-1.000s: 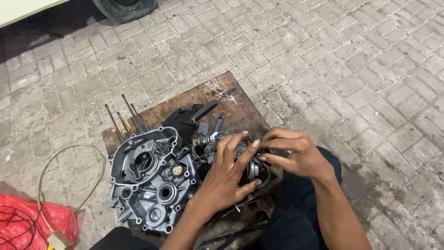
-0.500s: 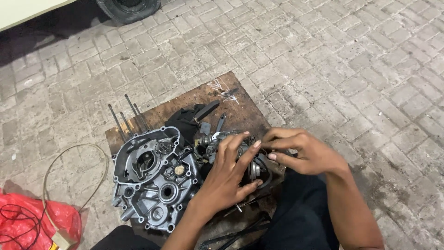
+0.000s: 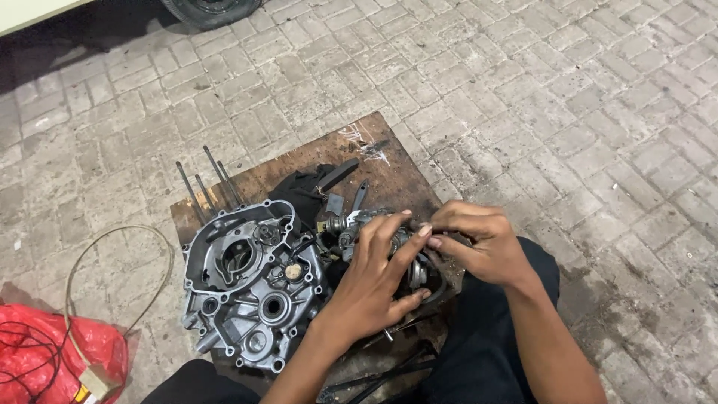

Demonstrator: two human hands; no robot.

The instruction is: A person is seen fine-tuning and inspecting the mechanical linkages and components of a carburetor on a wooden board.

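My left hand wraps over a small metal carburetor-like part held above a brown wooden board. My right hand pinches the right side of the same part, fingertips touching those of the left. A grey engine crankcase half lies on the board just left of my hands, with long studs sticking out at its far side. A black rag lies behind the part.
The board rests on grey brick paving. A red bag with a looped cable lies at the lower left. A vehicle tyre is at the top edge. My dark trouser legs frame the board at the bottom.
Both hands stay on the small metal part; the right hand's fingers have shifted slightly against it. The view has drifted a little.
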